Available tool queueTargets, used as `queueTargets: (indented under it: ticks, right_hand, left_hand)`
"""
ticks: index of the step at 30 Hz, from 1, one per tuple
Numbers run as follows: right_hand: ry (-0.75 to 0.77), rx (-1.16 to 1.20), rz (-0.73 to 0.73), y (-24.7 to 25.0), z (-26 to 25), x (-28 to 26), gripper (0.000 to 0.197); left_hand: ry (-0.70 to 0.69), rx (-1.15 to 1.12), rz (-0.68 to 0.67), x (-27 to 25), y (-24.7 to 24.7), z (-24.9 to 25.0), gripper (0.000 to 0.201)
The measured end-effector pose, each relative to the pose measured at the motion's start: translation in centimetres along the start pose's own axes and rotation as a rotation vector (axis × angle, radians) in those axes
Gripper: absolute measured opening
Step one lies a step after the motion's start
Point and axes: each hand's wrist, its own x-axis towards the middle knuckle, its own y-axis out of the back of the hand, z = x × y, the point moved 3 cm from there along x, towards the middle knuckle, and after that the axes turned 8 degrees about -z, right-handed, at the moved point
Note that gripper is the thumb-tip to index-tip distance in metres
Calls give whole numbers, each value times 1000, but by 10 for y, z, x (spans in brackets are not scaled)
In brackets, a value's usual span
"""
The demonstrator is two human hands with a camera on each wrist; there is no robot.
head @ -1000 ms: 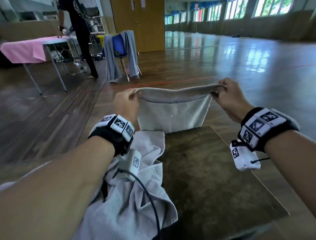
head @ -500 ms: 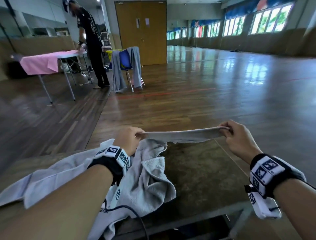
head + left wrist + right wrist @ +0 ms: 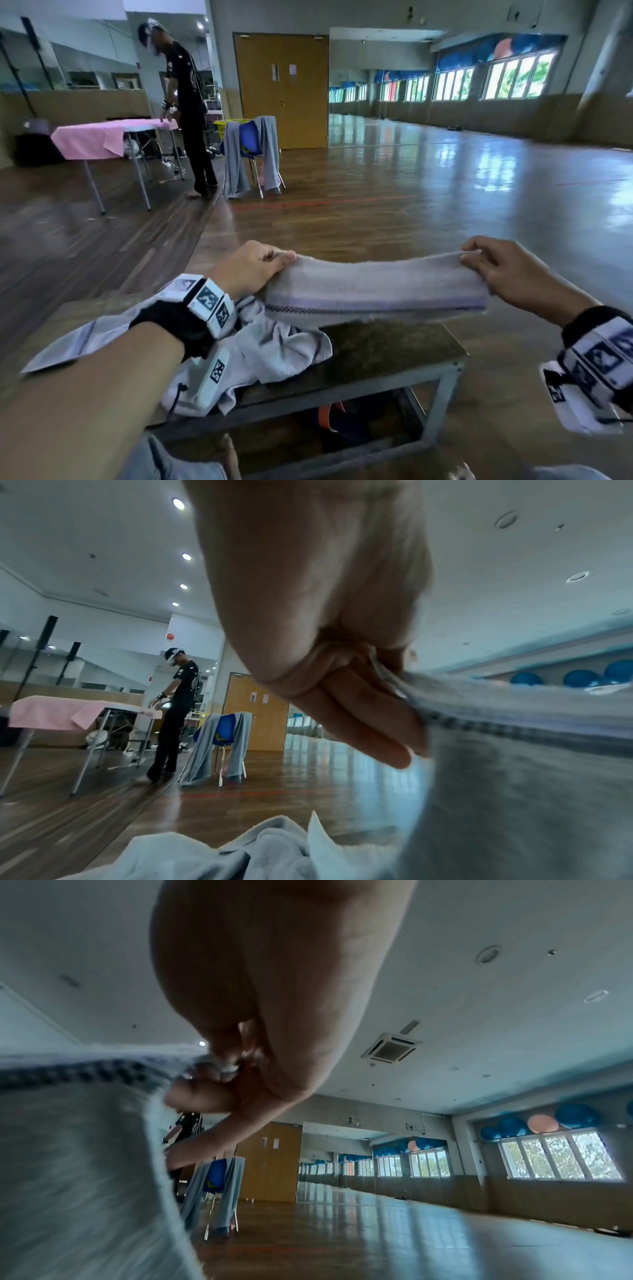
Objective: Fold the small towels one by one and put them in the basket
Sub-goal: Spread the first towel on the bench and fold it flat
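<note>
**Towel held flat between both hands above the desk**

The small towel [image 3: 373,289] is suspended in the air between the two hands, clear of the desk [image 3: 394,346] below it. The left hand [image 3: 248,267] pinches the towel's left end, thumb on top and fingers curled beneath. The right hand [image 3: 510,270] pinches the right end at the far corner, thumb against fingertips. Both hands are well apart, with the towel stretched between them.

The towel's long axis runs left to right, roughly level and parallel to the desk's near edge. It appears doubled over. A dark stitched stripe runs along the near long edge, which sags slightly in the middle. The far long edge lies at fingertip height.

The left wrist view shows the fingers [image 3: 363,723] closed over the cloth edge; the right wrist view shows the fingertips [image 3: 205,1096] clamped on the bunched corner.

A second towel [image 3: 274,346] lies crumpled on the desk under the left forearm, partly beneath the held towel.
</note>
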Motion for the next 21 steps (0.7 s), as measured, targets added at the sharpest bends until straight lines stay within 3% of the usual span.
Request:
queueTargets:
  ticks: [5,10,13,16,21]
  right_hand:
    - [-176,83,-307,-17,20,-29,24]
    - [-320,202,-341,-52,47,-24,18]
    - [-417,211,-348,-79,74,-16,18]
    - [-495,155,-332,-104,106,-6,20]
    - [-533,63,-80,-125,154,22,22]
  left_hand:
    - [158,-116,-258,-16,-27,-16,59]
    - [226,17,-357,-2,-62,-44,60]
    - [232,-24,-305,19,-81,-66,54]
    - [142,108,-171,44,-97,-79,57]
    - [49,92,25,109,-113,-74,44]
